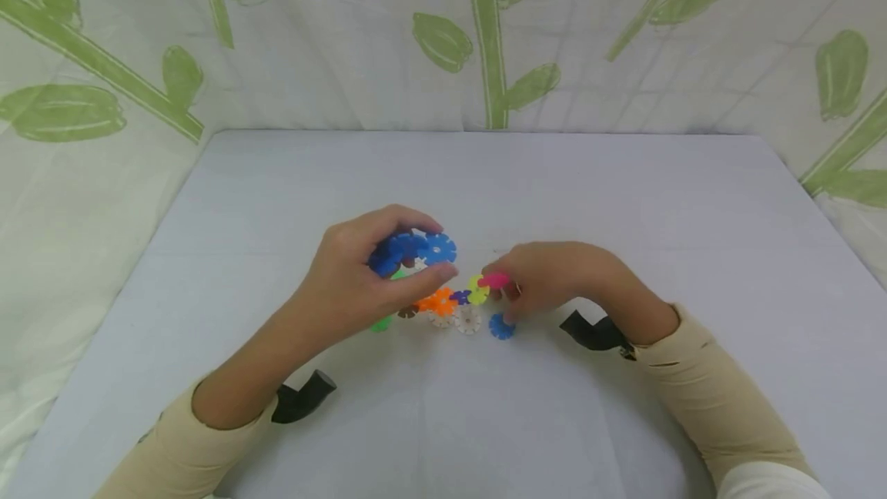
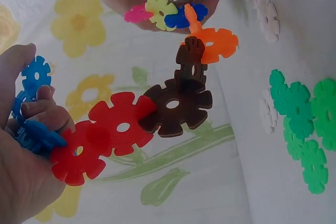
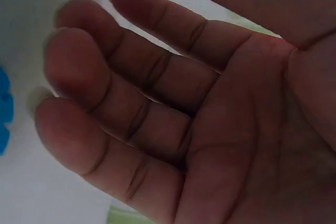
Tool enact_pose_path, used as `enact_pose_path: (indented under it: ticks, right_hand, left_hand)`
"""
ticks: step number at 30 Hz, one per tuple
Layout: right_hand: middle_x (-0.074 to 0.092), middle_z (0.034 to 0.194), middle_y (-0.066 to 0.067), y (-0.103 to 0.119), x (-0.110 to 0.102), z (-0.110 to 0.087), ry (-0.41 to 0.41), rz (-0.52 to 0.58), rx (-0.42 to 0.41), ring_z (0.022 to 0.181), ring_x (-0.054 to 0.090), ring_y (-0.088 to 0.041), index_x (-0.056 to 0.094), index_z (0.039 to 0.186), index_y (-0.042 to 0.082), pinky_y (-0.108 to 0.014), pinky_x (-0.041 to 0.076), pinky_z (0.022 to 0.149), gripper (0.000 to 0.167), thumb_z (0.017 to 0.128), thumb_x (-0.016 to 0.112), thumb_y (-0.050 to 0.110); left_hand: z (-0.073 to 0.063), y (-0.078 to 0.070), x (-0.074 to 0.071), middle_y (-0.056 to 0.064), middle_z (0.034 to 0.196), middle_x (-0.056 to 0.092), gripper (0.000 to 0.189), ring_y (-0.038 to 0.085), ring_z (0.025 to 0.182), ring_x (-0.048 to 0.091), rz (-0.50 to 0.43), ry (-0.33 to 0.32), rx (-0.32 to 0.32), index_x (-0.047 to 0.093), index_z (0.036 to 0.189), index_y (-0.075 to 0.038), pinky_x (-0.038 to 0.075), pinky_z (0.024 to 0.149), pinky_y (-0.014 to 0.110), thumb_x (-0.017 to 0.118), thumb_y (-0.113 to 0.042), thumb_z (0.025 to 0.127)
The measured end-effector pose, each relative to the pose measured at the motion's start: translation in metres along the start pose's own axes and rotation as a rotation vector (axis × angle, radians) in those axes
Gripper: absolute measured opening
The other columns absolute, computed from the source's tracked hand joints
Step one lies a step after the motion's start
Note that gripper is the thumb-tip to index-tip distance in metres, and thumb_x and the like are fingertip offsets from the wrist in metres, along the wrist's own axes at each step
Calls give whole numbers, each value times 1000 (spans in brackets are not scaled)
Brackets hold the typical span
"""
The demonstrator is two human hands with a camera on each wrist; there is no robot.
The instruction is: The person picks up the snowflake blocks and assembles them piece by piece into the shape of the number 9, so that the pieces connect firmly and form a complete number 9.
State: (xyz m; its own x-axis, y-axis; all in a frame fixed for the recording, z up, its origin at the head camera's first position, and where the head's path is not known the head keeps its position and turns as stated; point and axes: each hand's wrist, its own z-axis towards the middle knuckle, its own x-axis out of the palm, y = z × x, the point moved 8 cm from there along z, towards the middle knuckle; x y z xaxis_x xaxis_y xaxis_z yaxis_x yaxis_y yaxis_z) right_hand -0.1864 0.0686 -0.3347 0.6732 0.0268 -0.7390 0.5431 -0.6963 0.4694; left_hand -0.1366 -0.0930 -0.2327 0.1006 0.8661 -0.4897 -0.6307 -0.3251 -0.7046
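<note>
My left hand (image 1: 356, 272) grips the blue end of a chain of notched, flower-shaped plastic discs, with blue discs (image 1: 440, 249) between thumb and fingers. From there the chain hangs through red discs (image 2: 121, 114), brown discs (image 2: 184, 115), orange discs (image 2: 223, 45) and a dark blue disc (image 1: 460, 297) to a yellow disc (image 1: 478, 293) and a pink disc (image 1: 495, 280). By the pink end is my right hand (image 1: 557, 276), its fingers loosely bent above a loose blue disc (image 1: 502, 327). Nothing shows in its palm; whether a fingertip touches that disc is unclear.
White discs (image 1: 468, 320) lie on the pale table (image 1: 430, 422) below the chain. Joined green discs (image 2: 299, 111) lie by the left hand. Black curved pieces (image 1: 305, 399) show at both wrists. A leaf-patterned cloth (image 1: 360, 45) stands behind the table.
</note>
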Motion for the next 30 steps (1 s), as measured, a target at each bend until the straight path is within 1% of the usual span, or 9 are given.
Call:
enact_pose_path:
  ticks: [2,7,11,14,18,20,22,25,30]
  right_hand:
    - [57,77,2,1,9,3,39,-15,41,74,55,-15,62,99,18,-30,48,65,23,87,80,23]
    - [57,79,3,5,19,9,26,-58,97,79,54,-16,63,106,19,-30,48,68,38,78,87,27]
    - [59,80,4,5,23,13,14,-82,152,80,56,-17,63,104,20,-31,50,68,36,78,87,23]
    - [59,77,3,5,24,13,13,-74,150,77,56,-16,62,97,20,-30,50,67,30,78,86,19]
    - [51,69,3,5,18,11,2,-70,79,66,51,-15,59,85,17,-29,44,61,20,81,77,9]
    - [49,66,3,5,10,8,-34,-80,36,62,49,-14,57,81,15,-29,42,59,18,84,71,5]
    - [49,66,5,6,-2,3,-109,-91,-12,61,49,-13,57,82,16,-29,42,58,17,87,69,5]
    - [54,69,7,13,-23,-8,-260,-79,-99,63,52,-11,59,86,17,-28,47,60,16,91,72,10]
    - [62,81,11,40,-48,-33,-491,-14,-363,69,55,-6,67,95,15,-25,52,64,10,91,75,10]
  left_hand:
    - [0,0,0,-3,103,70,36,14,88,67,1,-1,1,69,111,-13,59,72,31,86,-17,79]
    - [1,1,-1,-4,102,70,39,13,90,66,32,15,-19,69,112,-14,59,75,31,88,-18,78]
    - [1,1,-1,-5,98,69,42,12,90,65,37,28,-19,68,113,-14,59,76,32,89,-18,77]
    - [0,0,0,-6,97,69,43,11,89,64,37,36,-17,68,113,-13,58,76,31,90,-17,76]
    - [0,1,0,-5,101,70,45,11,88,64,50,43,-24,68,113,-14,58,76,30,91,-19,75]
    - [0,1,0,-4,103,70,45,11,89,63,55,45,-27,68,113,-14,58,76,30,91,-20,75]
    - [0,1,-1,-4,103,70,45,11,88,63,56,46,-27,68,113,-13,58,76,30,91,-20,75]
    - [0,1,-1,-3,105,70,46,11,89,63,69,49,-35,68,114,-13,58,77,30,91,-20,75]
    - [0,3,-1,-2,107,70,47,12,91,64,93,52,-59,67,115,-13,58,79,30,90,-22,76]
